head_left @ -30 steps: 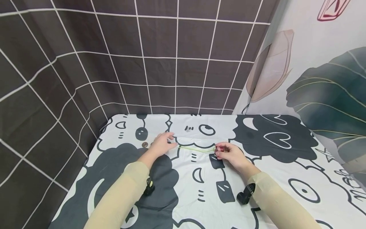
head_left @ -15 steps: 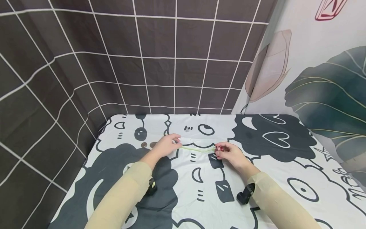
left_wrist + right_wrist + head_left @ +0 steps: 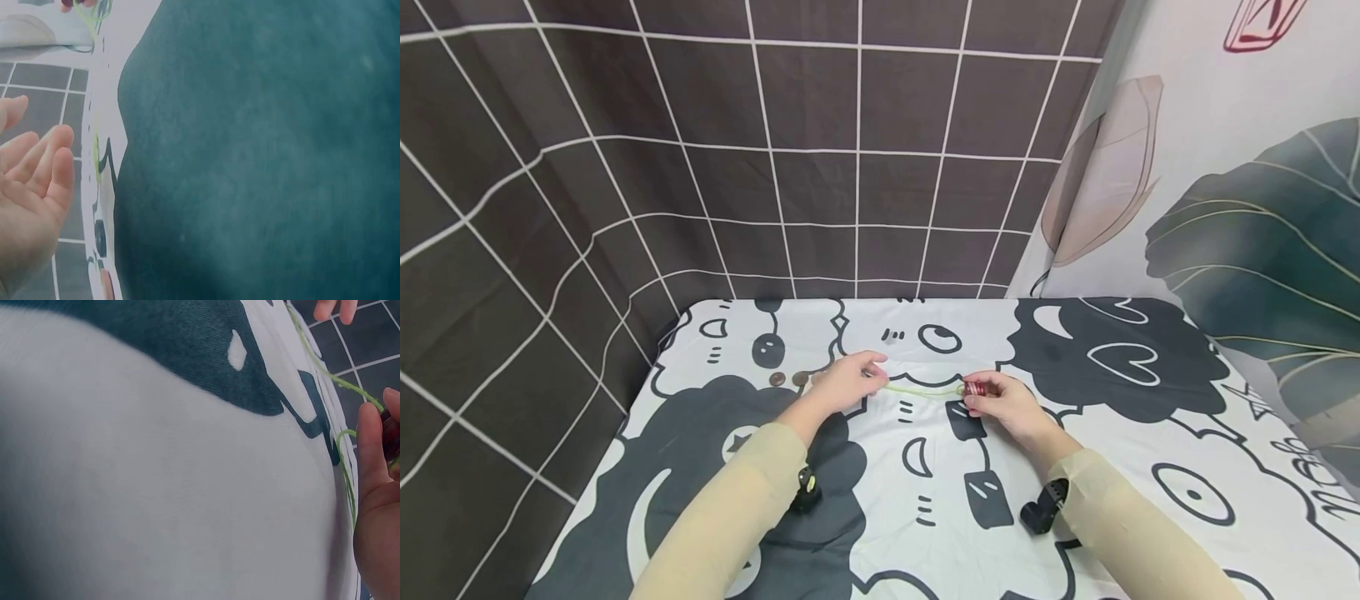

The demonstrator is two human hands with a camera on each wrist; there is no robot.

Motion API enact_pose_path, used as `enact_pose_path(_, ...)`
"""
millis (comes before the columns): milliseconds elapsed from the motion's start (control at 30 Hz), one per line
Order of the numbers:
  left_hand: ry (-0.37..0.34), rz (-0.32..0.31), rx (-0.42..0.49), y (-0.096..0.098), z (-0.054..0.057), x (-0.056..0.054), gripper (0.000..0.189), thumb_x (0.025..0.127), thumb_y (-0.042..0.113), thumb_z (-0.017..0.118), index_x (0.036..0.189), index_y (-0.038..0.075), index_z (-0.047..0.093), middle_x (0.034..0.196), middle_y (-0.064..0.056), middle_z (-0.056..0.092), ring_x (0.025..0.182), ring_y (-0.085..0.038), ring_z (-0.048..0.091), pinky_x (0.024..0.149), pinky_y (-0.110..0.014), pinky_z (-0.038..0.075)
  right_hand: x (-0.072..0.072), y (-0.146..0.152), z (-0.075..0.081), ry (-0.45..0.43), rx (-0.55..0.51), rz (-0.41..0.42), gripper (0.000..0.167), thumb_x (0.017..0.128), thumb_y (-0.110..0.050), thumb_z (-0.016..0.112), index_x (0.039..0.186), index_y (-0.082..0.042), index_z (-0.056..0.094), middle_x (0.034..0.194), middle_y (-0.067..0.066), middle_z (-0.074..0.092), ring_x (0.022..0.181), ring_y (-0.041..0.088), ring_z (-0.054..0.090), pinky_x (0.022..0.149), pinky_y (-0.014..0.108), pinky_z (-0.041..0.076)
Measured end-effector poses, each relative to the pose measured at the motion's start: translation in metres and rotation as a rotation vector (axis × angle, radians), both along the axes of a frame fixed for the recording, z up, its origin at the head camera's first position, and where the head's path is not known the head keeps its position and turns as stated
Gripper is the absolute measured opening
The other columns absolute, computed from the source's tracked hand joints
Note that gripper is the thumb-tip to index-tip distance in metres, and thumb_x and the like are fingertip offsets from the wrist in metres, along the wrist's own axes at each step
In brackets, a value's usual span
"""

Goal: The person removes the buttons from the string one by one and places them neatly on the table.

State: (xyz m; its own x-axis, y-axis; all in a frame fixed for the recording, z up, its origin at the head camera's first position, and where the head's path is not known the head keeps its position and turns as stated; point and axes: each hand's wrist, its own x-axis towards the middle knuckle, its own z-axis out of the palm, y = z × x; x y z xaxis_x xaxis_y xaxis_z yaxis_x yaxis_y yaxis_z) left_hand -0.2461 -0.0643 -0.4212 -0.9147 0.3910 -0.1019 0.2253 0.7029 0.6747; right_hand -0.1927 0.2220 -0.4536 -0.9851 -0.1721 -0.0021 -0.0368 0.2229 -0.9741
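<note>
My right hand (image 3: 1011, 408) pinches a small red striped piece (image 3: 974, 388) between thumb and fingers, low over the cloth. A thin light-green cord (image 3: 925, 392) runs leftward from that piece, and its loops show beside the thumb in the right wrist view. My left hand (image 3: 850, 379) hovers by the cord's left end with fingers spread and softly bent. In the left wrist view nothing lies between its fingers, and the green cord (image 3: 96, 147) passes beyond them. Small brown discs (image 3: 777, 379) lie just left of the left hand, one partly covered by it.
A black-and-white cartoon cloth (image 3: 955, 542) covers the table. Behind it hangs a dark grid-patterned curtain (image 3: 820, 187), and a leaf-print curtain (image 3: 1262, 233) is at the right. Black wrist cameras sit on both wrists, below beige sleeves (image 3: 730, 508).
My left hand has slid rightward along the cord, and more of the brown discs shows behind it. The right hand and red piece have stayed in place.
</note>
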Motion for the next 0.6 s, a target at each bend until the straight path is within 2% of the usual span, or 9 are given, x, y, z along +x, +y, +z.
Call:
enact_pose_path(100,-0.016,0.002,0.031,0.001,-0.0008,0.0005,0.044,0.09,0.036,0.058,0.132,0.025,0.053,0.101,0.017,0.066,0.075,0.001,0.062,0.095,-0.072,0.01,0.0003,-0.0002,-0.0007,-0.001,0.007,-0.002,0.044,0.081,0.0,0.068,0.12,0.012,0.052,0.102,0.021,0.06,0.079,0.012,0.062,0.07,0.029,0.055)
enact_pose_path(267,-0.043,-0.05,0.115,0.0021,-0.0034,0.0007,0.045,0.091,0.029,0.058,0.134,0.017,0.051,0.099,0.014,0.067,0.077,-0.002,0.063,0.095,-0.07,-0.009,0.0019,-0.0006,-0.0002,-0.003,0.011,-0.003,0.045,0.081,-0.001,0.07,0.12,0.011,0.052,0.104,0.022,0.06,0.079,0.013,0.063,0.071,0.029,0.055)
enact_pose_path(333,-0.052,-0.064,0.146,0.0028,-0.005,0.0004,0.046,0.091,0.027,0.058,0.134,0.014,0.051,0.099,0.011,0.067,0.077,-0.003,0.064,0.096,-0.068,-0.012,0.0023,-0.0007,0.0001,-0.005,0.012,-0.005,0.044,0.081,-0.002,0.07,0.12,0.01,0.053,0.105,0.021,0.06,0.08,0.013,0.063,0.071,0.029,0.055)
enact_pose_path(400,-0.068,-0.07,0.178,0.0039,-0.0063,-0.0001,0.046,0.091,0.025,0.058,0.134,0.012,0.05,0.101,0.008,0.067,0.078,-0.005,0.064,0.105,-0.061,-0.003,0.0028,-0.001,0.0007,-0.007,0.017,-0.009,0.044,0.081,-0.002,0.07,0.12,0.01,0.053,0.105,0.02,0.061,0.08,0.013,0.063,0.071,0.028,0.055)
enact_pose_path(467,-0.089,-0.08,0.221,0.0057,-0.0072,0.0,0.046,0.092,0.022,0.058,0.135,0.008,0.049,0.103,0.002,0.067,0.079,-0.008,0.065,0.106,-0.048,0.025,0.0032,-0.0015,0.0014,-0.006,0.023,-0.01,0.044,0.081,-0.003,0.07,0.12,0.009,0.053,0.105,0.019,0.061,0.08,0.013,0.063,0.07,0.028,0.055)
enact_pose_path(500,-0.099,-0.086,0.242,0.0067,-0.0078,0.0,0.046,0.092,0.021,0.058,0.135,0.007,0.049,0.103,0.0,0.067,0.079,-0.009,0.065,0.098,-0.041,0.039,0.0032,-0.0016,0.0014,-0.005,0.022,-0.011,0.044,0.081,-0.003,0.07,0.12,0.009,0.053,0.104,0.018,0.061,0.08,0.013,0.064,0.07,0.028,0.055)
enact_pose_path(533,-0.108,-0.089,0.256,0.0076,-0.0081,0.0002,0.046,0.092,0.02,0.059,0.134,0.006,0.049,0.103,-0.002,0.067,0.079,-0.011,0.065,0.087,-0.036,0.048,0.0032,-0.0016,0.0015,-0.004,0.024,-0.01,0.044,0.081,-0.003,0.07,0.12,0.009,0.053,0.104,0.019,0.061,0.079,0.013,0.064,0.07,0.028,0.055)
enact_pose_path(567,-0.115,-0.092,0.27,0.0086,-0.0085,0.0001,0.046,0.092,0.019,0.059,0.134,0.005,0.048,0.103,-0.003,0.067,0.079,-0.011,0.065,0.075,-0.032,0.052,0.0033,-0.0017,0.0015,-0.001,0.026,-0.007,0.044,0.081,-0.003,0.07,0.12,0.01,0.053,0.104,0.019,0.061,0.079,0.013,0.064,0.07,0.028,0.055)
enact_pose_path(600,-0.118,-0.091,0.278,0.0097,-0.0088,0.0001,0.046,0.092,0.018,0.059,0.134,0.005,0.049,0.102,-0.004,0.067,0.079,-0.012,0.065,0.072,-0.029,0.052,0.0033,-0.0015,0.0013,0.001,0.026,-0.002,0.045,0.081,-0.003,0.07,0.12,0.01,0.053,0.105,0.02,0.061,0.08,0.013,0.064,0.071,0.028,0.055)
